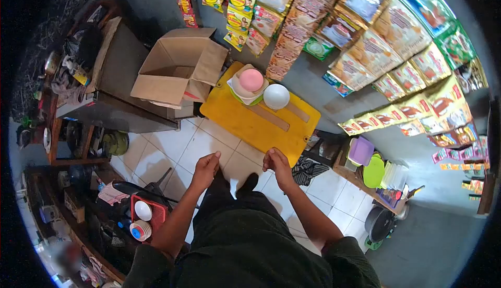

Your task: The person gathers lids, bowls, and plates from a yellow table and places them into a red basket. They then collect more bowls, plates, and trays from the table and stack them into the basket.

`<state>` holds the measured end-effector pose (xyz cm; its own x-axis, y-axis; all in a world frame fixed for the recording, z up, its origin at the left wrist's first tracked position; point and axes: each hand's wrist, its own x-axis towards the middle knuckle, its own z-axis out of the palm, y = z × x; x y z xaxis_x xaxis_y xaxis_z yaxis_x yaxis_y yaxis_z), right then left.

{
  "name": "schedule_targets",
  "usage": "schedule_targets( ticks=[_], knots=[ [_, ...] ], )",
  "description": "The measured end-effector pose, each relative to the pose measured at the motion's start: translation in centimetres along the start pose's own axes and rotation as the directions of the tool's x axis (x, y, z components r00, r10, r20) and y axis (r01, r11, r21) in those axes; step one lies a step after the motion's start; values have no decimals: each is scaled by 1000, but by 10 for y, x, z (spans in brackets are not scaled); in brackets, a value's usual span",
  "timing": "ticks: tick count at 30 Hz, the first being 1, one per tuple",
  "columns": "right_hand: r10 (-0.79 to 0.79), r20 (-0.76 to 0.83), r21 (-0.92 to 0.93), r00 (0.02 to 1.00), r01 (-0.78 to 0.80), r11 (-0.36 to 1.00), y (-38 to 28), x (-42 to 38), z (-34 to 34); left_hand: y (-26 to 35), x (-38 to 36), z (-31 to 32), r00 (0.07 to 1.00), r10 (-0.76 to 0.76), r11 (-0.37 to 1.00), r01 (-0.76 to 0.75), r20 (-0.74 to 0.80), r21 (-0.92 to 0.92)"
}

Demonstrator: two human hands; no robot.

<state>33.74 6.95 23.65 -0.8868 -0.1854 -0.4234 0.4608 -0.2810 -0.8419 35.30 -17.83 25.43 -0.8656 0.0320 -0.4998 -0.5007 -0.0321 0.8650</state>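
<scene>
My left hand (207, 169) is held in front of my body, its fingers curled in and the thumb against them; nothing shows in it. At about the same height, my right hand (278, 165) is also closed, with no object visible in its fingers. The two hands are apart and touch nothing. Beyond them stands a yellow table (224, 105), its near right edge closest to my right hand. On the table, a pink bowl (251, 80) rests on top of stacked plates with a green rim (253, 100). Beside it is a stack of white bowls (276, 96).
An open cardboard box (163, 87) stands left of the table. Sachet strips (297, 32) hang along the wall. At lower left, a red basket (160, 211) holds bowls. Green and purple dishes (373, 171) sit on a rack at right, near a black pan (383, 224).
</scene>
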Motion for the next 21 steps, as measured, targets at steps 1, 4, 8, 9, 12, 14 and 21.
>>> schedule_targets(
  ticks=[1,4,8,9,12,14,21],
  knots=[
    [16,4,6,1000,-16,1000,0,7,6,-1,4,-2,1000,-23,999,24,16,-28],
    [83,-21,-32,996,-84,996,1,24,22,2,23,-11,998,-60,997,61,22,-49],
    [150,-55,-19,987,-151,988,16,56,27,13,54,-25,996,-80,997,79,49,24],
    [177,-90,-23,980,-180,983,14,65,28,14,67,-30,994,-83,996,82,64,23],
    [203,-210,-19,956,-212,977,16,97,22,5,109,-45,990,-97,952,62,105,300],
    [203,-300,2,932,-212,977,34,125,11,-4,137,-49,990,-70,945,27,122,327],
    [284,-433,97,855,-269,958,108,222,-31,-42,237,-27,965,-128,833,-21,229,552]
  ],
)
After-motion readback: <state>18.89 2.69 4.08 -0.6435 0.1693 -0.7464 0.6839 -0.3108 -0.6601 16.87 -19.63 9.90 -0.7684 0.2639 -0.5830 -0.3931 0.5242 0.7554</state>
